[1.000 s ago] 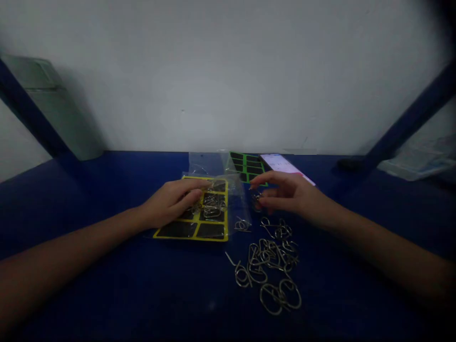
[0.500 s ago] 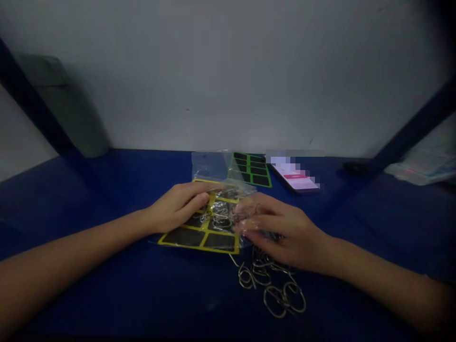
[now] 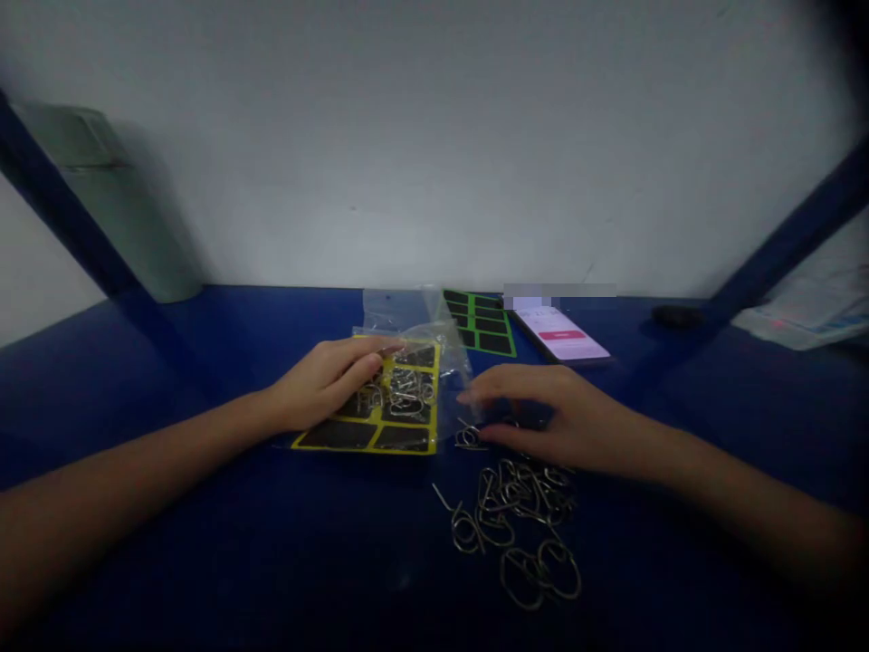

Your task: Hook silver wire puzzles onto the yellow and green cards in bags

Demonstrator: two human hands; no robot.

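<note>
A clear plastic bag [image 3: 452, 385] lies flat on the table, with a sheet of black rectangles on yellow [image 3: 402, 440] and several bent metal wire pieces [image 3: 409, 391] showing through it. My left hand [image 3: 332, 380] grips the bag's left side, thumb on top. To the right is my right hand [image 3: 549, 412], thumb and fingers apart, with its fingertips beside the bag's right edge. One small looped wire piece [image 3: 468, 436] is by the right thumb tip; whether they touch, I cannot tell. Below that hand sits a loose pile of silvery wire loops [image 3: 520, 493].
Behind the bag are a sheet of black rectangles on green [image 3: 494, 342] and a lit phone [image 3: 560, 335]. A pale green bottle [image 3: 139, 217] stands at the back left. A dark object [image 3: 677, 316] and a plastic package [image 3: 794, 317] are at the right.
My right hand has come out of the bag toward the right, and its fingers have spread. The bag and sheet appear slightly farther left and up. More of the wire pile shows.
</note>
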